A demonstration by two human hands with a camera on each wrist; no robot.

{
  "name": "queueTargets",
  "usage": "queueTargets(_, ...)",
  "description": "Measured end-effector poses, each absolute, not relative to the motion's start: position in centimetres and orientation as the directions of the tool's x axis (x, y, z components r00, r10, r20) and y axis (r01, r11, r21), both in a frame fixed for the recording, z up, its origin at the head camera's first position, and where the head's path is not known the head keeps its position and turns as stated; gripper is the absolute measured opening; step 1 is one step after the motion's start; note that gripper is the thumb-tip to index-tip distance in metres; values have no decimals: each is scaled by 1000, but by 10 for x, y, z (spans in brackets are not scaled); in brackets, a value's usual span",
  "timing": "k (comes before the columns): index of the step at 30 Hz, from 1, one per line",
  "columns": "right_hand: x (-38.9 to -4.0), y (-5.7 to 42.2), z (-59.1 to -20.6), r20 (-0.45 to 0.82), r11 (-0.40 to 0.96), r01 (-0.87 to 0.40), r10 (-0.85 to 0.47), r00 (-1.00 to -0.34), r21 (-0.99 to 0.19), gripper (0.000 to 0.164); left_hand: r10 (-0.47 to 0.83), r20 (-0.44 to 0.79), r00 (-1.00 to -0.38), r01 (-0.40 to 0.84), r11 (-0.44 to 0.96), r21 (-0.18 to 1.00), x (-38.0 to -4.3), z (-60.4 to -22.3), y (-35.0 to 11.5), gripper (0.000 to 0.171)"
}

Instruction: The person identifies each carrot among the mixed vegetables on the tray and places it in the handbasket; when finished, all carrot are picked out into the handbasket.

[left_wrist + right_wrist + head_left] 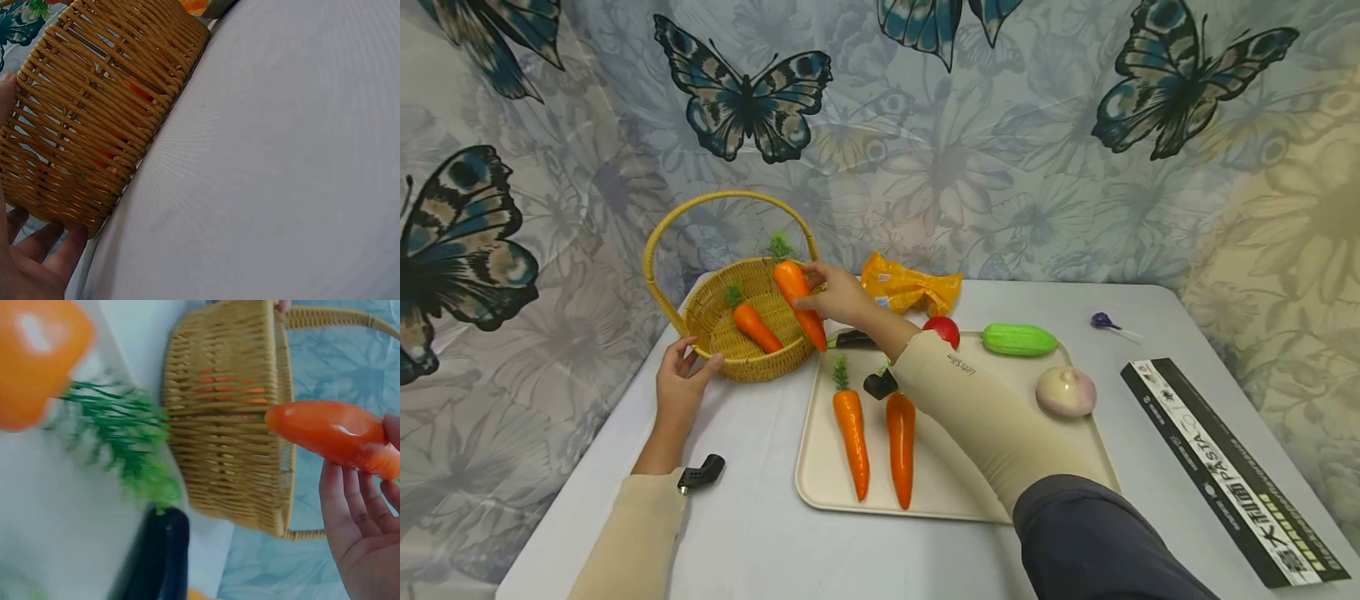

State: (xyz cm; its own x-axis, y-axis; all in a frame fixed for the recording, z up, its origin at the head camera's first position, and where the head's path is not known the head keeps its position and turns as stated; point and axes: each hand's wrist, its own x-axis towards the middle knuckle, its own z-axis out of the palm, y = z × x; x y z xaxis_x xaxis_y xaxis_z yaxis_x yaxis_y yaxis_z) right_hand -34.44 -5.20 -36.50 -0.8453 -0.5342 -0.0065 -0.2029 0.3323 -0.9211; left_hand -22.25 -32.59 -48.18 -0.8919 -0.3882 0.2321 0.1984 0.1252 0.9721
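Note:
My right hand (835,293) pinches an orange carrot (796,293) with a green leafy top, over the right rim of the wicker basket (775,367). In the right wrist view, the fingers lie under the carrot (337,431) and its tip is close to the basket's rim. Another carrot (752,323) lies inside the basket. At the basket's near left side, my left hand (683,379) holds the rim and wall; the left wrist view shows fingertips against the woven side (106,112). Two more carrots, a left one (852,442) and a right one (901,450), lie on the tray.
The beige tray (827,498) also bears a green ridged vegetable (1019,339), a pale purple-white bulb (1066,392), a red round thing (943,329) and a dark eggplant (853,339), partly hidden. Behind lies an orange packet (910,287); rightward, a lollipop (1102,321) and a long pasta box (1232,471).

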Motion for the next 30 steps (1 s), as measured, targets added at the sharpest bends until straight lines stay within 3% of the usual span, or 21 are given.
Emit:
queueTargets(6,-355,-72,-364,-7,278,-167,-532,-847,-946,67,-395,212,-894,166,147,975,-221,-481,-332,61)
queueTargets(12,-363,-92,-362,34,298,-211,-506,-862,-931,66,-399,229,-888,188,139,972,-220,-480,-327,59)
queueTargets(22,-361,-104,-386,26,420,-257,-482,-876,-870,66,-378,265,-887,240,114,964,-223,-482,-320,57)
queueTargets(30,-363,-108,-400,45,486,-313,-486,-873,-816,64,-373,238,-897,204,129,970,-222,-477,-322,58)
